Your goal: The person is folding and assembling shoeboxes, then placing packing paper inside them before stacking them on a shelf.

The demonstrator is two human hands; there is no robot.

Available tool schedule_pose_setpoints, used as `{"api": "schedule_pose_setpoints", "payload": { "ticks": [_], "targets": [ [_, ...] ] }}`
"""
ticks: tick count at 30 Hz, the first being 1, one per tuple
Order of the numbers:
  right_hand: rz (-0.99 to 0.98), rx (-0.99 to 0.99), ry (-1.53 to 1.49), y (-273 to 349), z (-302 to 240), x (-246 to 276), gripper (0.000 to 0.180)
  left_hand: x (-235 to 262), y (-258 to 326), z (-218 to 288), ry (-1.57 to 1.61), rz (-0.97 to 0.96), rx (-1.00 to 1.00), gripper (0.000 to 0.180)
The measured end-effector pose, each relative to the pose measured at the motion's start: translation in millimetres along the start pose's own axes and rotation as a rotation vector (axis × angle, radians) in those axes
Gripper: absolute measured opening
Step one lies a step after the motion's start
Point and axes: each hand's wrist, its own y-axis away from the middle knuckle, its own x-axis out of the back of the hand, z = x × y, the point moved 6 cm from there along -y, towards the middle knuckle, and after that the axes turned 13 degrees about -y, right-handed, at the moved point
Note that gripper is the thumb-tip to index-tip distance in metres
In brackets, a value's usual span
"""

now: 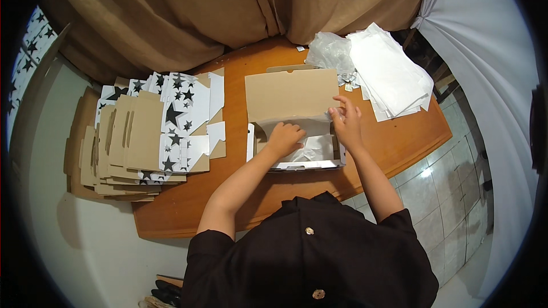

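Spanning the back: a brown curtain (171,11), hanging in deep folds behind the tabletop (379,151).
Right side: a white curtain (491,80), gathered at one point, beside the tiled floor (442,194).
Tabletop: orange-brown and glossy, its right end reaching past the white sheets (391,71).
Dark shirt (354,256): worn by the person at the near edge, two gold-toned buttons down it.
Cardboard stack (137,131): flat, unfolded pieces heaped at the left, some plain brown, some white with black stars.
Open box (292,92): mid-tabletop, between the stack and the sheets, its brown lid raised on the far side.
Sheets: overlapping in a loose pile at the far right.
Crumpled clear plastic (331,54): just beside the pile's left edge.
White tissue (317,145): wrinkled inside the box, rising toward the lid.
Left hand (285,140): inside the box, fingers bent over the tissue; cannot tell if they grip it.
Right hand (347,118): at the box's right, by the lid's edge, thumb and forefinger apart; cannot tell whether the tissue's corner is pinched.
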Motion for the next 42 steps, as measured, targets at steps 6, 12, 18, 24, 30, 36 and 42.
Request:
{"api": "schedule_pose_setpoints", "payload": {
  "ticks": [6, 12, 18, 24, 30, 36, 42],
  "targets": [
    [-0.138, 0.039, 0.112, 11, -3, -27, 0.033, 15, 2, 12, -0.100, 0.184, -0.036, 0.032],
    [-0.345, 0.208, 0.238, 23, -14, -34, 0.027, 44, 14, 1, 0.117, 0.184, -0.008, 0.028],
    [-0.539, 0.243, 0.352, 35, -17, -28, 0.018, 57, 41, -24, 0.303, -0.234, 0.145, 0.035],
    [-0.780, 0.192, 0.475, 46, -6, -27, 0.015, 44, 62, -37, 0.330, -0.329, 0.063, 0.023],
    [-0.964, 0.170, 0.655, 41, 18, -31, 0.014, 39, 58, -54, 0.205, -0.502, 0.113, 0.019],
    [-0.757, 0.202, 0.876, 30, 44, -55, 0.011, 2, 48, -58, -0.268, -0.260, 0.125, 0.014],
    [-0.520, 0.375, 0.921, 36, 57, -60, 0.009, -14, 61, -46, -0.347, -0.192, 0.120, 0.021]
  ]
}}
